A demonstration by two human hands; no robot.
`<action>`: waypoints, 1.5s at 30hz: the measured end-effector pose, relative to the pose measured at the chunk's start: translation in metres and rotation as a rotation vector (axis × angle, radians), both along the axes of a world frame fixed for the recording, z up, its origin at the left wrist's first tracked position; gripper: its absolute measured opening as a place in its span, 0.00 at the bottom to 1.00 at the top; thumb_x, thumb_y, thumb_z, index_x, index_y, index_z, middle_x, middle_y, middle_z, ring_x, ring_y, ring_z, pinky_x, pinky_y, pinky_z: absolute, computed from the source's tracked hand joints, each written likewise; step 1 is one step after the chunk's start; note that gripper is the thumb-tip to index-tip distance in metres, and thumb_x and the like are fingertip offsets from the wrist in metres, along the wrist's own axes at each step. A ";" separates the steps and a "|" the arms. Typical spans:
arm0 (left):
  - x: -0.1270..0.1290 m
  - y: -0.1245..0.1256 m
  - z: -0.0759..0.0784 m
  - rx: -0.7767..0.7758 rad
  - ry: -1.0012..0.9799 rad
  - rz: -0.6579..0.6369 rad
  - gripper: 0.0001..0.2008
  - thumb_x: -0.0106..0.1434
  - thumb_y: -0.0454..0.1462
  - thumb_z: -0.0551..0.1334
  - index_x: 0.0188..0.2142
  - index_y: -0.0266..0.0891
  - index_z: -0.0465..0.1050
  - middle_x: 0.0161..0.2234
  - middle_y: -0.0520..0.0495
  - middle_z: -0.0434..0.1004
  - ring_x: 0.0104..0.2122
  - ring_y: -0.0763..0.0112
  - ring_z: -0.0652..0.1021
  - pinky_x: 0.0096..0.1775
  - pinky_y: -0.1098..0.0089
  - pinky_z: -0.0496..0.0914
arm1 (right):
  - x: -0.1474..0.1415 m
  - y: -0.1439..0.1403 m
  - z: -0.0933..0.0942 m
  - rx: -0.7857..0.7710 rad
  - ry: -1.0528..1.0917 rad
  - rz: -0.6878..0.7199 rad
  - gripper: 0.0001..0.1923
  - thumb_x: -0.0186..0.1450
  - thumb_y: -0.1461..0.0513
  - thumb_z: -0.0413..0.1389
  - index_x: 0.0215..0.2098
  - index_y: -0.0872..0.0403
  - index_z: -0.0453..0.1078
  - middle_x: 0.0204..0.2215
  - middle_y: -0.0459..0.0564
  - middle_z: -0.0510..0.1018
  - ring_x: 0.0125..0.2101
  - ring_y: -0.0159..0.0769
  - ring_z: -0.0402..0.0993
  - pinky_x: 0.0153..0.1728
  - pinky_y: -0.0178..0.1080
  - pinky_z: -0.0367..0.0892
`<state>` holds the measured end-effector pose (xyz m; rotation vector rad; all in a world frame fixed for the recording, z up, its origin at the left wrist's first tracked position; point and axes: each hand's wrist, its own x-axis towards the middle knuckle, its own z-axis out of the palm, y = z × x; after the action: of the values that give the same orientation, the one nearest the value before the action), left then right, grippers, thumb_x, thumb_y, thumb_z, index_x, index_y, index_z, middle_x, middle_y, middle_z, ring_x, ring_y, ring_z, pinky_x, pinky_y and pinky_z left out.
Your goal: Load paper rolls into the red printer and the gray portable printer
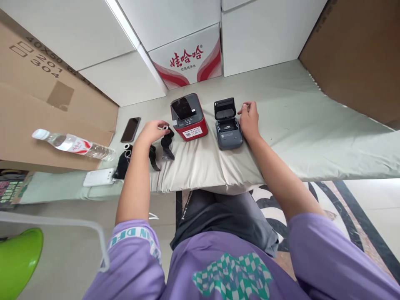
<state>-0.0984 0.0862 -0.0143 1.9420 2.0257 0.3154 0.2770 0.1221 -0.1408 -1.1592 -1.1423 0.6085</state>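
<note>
My left hand [153,131] is closed at the fingertips around the top of a black roll [166,141] with a pale core, a loose dark tail hanging from it. Another black strip [153,158] lies partly behind my left forearm. Just right of that hand stands a red and dark grey label printer [195,125]. A small dark grey portable printer [230,139] has its lid [225,109] raised, its inside showing. Beside that lid, my right hand [250,120] has its fingers curled together; whatever they may pinch is too small to make out.
To the left lie a phone [130,129], a water bottle [76,144], a white device [99,177] and a black bundle [121,166]. White boxes [259,35] line the back of the cloth-covered table [300,125]. Brown cartons flank both sides, and a green stool [21,258] is lower left.
</note>
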 end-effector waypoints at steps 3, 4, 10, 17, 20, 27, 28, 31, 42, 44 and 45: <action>-0.008 0.000 0.000 0.082 -0.031 0.082 0.13 0.56 0.38 0.70 0.42 0.41 0.81 0.40 0.45 0.85 0.43 0.58 0.81 0.51 0.63 0.73 | 0.000 0.001 -0.002 -0.024 0.000 -0.001 0.32 0.73 0.33 0.46 0.51 0.49 0.69 0.49 0.55 0.80 0.46 0.44 0.80 0.43 0.49 0.77; -0.012 -0.004 0.002 0.137 -0.099 0.112 0.13 0.56 0.38 0.70 0.42 0.41 0.80 0.39 0.46 0.83 0.41 0.60 0.81 0.49 0.64 0.73 | 0.000 0.001 -0.002 -0.028 -0.002 -0.002 0.32 0.73 0.32 0.46 0.51 0.49 0.69 0.48 0.55 0.80 0.47 0.44 0.80 0.43 0.49 0.77; -0.015 -0.041 0.026 0.496 -0.931 0.220 0.13 0.51 0.35 0.67 0.36 0.45 0.68 0.27 0.57 0.72 0.27 0.74 0.71 0.32 0.72 0.68 | 0.000 0.002 0.001 -0.026 -0.002 0.004 0.34 0.73 0.31 0.45 0.50 0.49 0.69 0.47 0.56 0.79 0.49 0.45 0.81 0.43 0.48 0.76; 0.034 -0.064 0.031 0.441 -1.456 0.096 0.12 0.58 0.43 0.63 0.41 0.46 0.73 0.41 0.48 0.81 0.46 0.65 0.78 0.39 0.70 0.77 | 0.002 0.003 0.001 -0.019 0.006 0.006 0.33 0.72 0.32 0.46 0.50 0.48 0.69 0.47 0.54 0.78 0.46 0.43 0.80 0.42 0.48 0.77; 0.062 -0.067 0.019 0.339 -1.566 0.039 0.14 0.63 0.48 0.64 0.45 0.47 0.75 0.44 0.45 0.79 0.39 0.67 0.76 0.27 0.74 0.71 | 0.002 0.003 0.001 -0.039 0.029 0.002 0.32 0.71 0.31 0.47 0.49 0.48 0.69 0.46 0.54 0.78 0.44 0.42 0.79 0.41 0.47 0.76; 0.117 -0.068 0.009 0.121 -1.459 0.029 0.14 0.68 0.50 0.62 0.49 0.51 0.76 0.48 0.41 0.76 0.38 0.64 0.75 0.27 0.69 0.73 | 0.000 -0.003 0.009 -0.088 0.051 0.017 0.32 0.70 0.31 0.48 0.47 0.48 0.68 0.43 0.53 0.78 0.39 0.40 0.78 0.39 0.44 0.75; 0.122 -0.067 0.007 0.101 -1.450 0.016 0.16 0.68 0.51 0.62 0.50 0.51 0.76 0.49 0.41 0.76 0.39 0.62 0.76 0.29 0.68 0.74 | 0.000 -0.003 0.009 -0.104 0.064 0.018 0.32 0.70 0.31 0.49 0.47 0.48 0.68 0.43 0.52 0.78 0.38 0.39 0.78 0.38 0.44 0.75; 0.134 -0.059 0.002 0.003 -1.426 -0.061 0.20 0.67 0.55 0.62 0.51 0.49 0.75 0.51 0.40 0.76 0.43 0.59 0.78 0.34 0.63 0.78 | 0.000 -0.002 0.007 -0.157 0.098 0.015 0.32 0.70 0.31 0.50 0.48 0.48 0.68 0.41 0.52 0.78 0.35 0.38 0.76 0.35 0.43 0.75; 0.192 -0.014 -0.049 0.261 -1.292 -0.595 0.28 0.51 0.52 0.81 0.41 0.43 0.71 0.45 0.45 0.79 0.46 0.62 0.81 0.45 0.66 0.76 | 0.005 0.001 0.000 -0.184 0.083 0.041 0.30 0.71 0.32 0.50 0.47 0.48 0.64 0.39 0.49 0.74 0.28 0.33 0.71 0.29 0.38 0.69; 0.195 -0.009 -0.063 0.383 -1.245 -0.570 0.26 0.54 0.52 0.80 0.40 0.43 0.70 0.45 0.46 0.79 0.46 0.64 0.81 0.47 0.66 0.75 | 0.005 0.001 0.000 -0.185 0.093 0.044 0.30 0.71 0.32 0.50 0.46 0.48 0.63 0.38 0.47 0.74 0.24 0.29 0.67 0.26 0.37 0.66; 0.195 -0.008 -0.068 0.440 -1.211 -0.561 0.23 0.57 0.51 0.78 0.39 0.43 0.70 0.45 0.46 0.79 0.46 0.64 0.81 0.48 0.65 0.75 | 0.005 0.001 0.000 -0.181 0.098 0.044 0.29 0.71 0.33 0.50 0.46 0.48 0.63 0.38 0.47 0.74 0.22 0.28 0.65 0.25 0.37 0.65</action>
<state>0.0969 0.0783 -0.0824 1.6936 0.6429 1.4253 0.2822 0.1230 -0.1410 -1.2457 -1.0482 0.8073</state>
